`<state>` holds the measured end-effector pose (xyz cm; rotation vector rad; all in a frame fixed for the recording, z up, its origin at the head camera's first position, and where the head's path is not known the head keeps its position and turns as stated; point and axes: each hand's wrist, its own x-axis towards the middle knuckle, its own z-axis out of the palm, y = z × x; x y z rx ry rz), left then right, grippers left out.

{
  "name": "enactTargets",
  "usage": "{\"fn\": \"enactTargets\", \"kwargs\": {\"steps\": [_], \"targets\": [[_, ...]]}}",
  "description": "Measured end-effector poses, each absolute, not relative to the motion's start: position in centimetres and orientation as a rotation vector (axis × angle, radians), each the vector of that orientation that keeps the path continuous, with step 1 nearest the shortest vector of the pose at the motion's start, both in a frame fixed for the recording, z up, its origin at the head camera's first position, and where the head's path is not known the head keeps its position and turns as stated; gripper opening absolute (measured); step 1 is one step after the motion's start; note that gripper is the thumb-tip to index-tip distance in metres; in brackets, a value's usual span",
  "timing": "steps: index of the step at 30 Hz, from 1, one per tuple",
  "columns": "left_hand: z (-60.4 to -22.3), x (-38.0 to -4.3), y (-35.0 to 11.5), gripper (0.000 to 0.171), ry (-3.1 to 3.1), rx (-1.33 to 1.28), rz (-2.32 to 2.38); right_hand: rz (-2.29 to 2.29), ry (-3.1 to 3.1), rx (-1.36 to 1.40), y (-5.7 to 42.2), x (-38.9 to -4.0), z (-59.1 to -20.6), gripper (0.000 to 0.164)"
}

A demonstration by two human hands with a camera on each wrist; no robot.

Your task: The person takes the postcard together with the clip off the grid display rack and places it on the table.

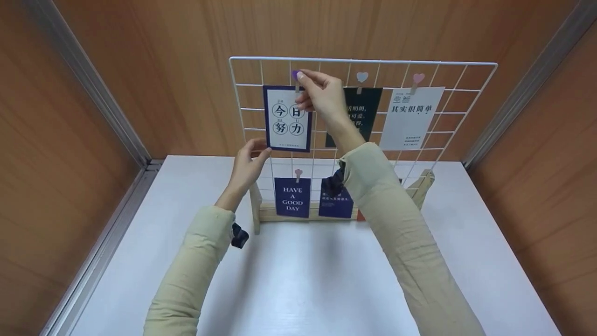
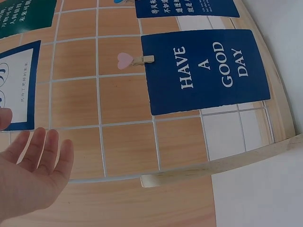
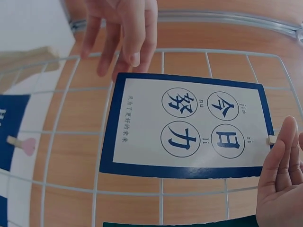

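Observation:
At the upper left of a white wire grid hangs a white card with a blue border, bearing several large circled characters. My right hand pinches a small clothespin with a purple heart at the card's top edge. In the right wrist view, the clothespin's wooden end shows on that edge, mostly behind the fingers. My left hand is by the card's lower left corner, fingers loosely extended and some fingertips at the edge. The left wrist view shows its thumb in front of the card.
A dark green card and a white card hang to the right on heart clothespins. Below hang a blue "HAVE A GOOD DAY" card and another blue card. The grid's wooden stand rests on a white table, before wood-grain walls.

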<state>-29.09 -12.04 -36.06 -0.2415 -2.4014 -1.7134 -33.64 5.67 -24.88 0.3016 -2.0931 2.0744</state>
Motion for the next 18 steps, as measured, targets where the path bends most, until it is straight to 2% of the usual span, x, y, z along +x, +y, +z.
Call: {"fn": "enactTargets", "kwargs": {"steps": [3, 6, 13, 18], "targets": [[-36.0, -29.2, -12.0, 0.031, -2.401, -0.247, -1.711, 2.082, -2.083, 0.314, 5.7, -36.0, -26.3, 0.034], [-36.1, -29.4, -11.9, 0.03, -2.398, -0.258, -1.702, 2.09, -2.071, 0.327, 5.6, -36.8, -26.6, 0.033], [-36.1, -29.5, -11.6, 0.024, -2.38, -0.259, -1.698, 2.051, -2.1, 0.254, 5.0, -32.9, -23.5, 0.025], [-35.9, -29.6, -11.4, 0.019, -2.368, -0.217, -1.669, 2.13, -2.071, 0.216, 5.1, -32.1, -22.7, 0.024]]}}
